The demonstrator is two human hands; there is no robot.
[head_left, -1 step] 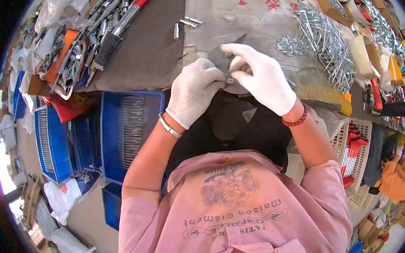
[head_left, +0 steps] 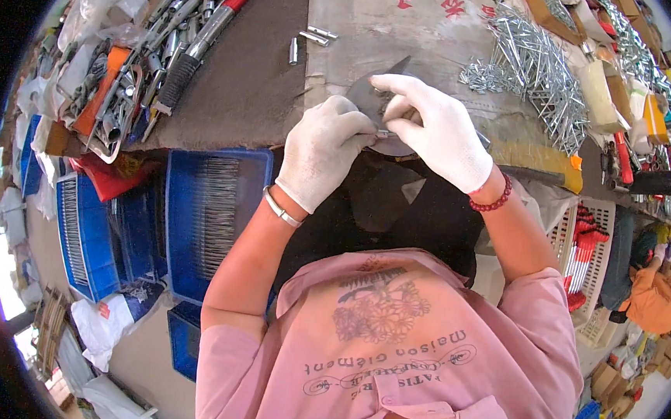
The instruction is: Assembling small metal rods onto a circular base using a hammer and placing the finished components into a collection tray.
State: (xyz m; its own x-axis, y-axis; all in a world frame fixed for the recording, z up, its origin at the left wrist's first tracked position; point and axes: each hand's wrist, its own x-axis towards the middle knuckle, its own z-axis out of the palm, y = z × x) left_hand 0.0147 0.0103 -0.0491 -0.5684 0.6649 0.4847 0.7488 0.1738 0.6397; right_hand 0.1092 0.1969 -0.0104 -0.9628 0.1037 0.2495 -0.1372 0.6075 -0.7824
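Note:
My left hand, in a white glove, is closed at the bench edge. Its thumb and fingers pinch a small silvery metal piece, mostly covered by the fingers. My right hand, also gloved, is right beside it with thumb and fingers bent together and the forefinger reaching over the top. Whatever those fingers grip is hidden. Behind the fingertips lies a dark grey plate with a pointed tip. A short metal end shows past the right hand's outer side; I cannot tell what it belongs to.
Several short metal tubes lie beyond my hands. A heap of metal pins spreads at right. Wrenches and sockets crowd the left. Below the bench are a blue bin of rods and a cream basket of red-handled tools. Another person is at far right.

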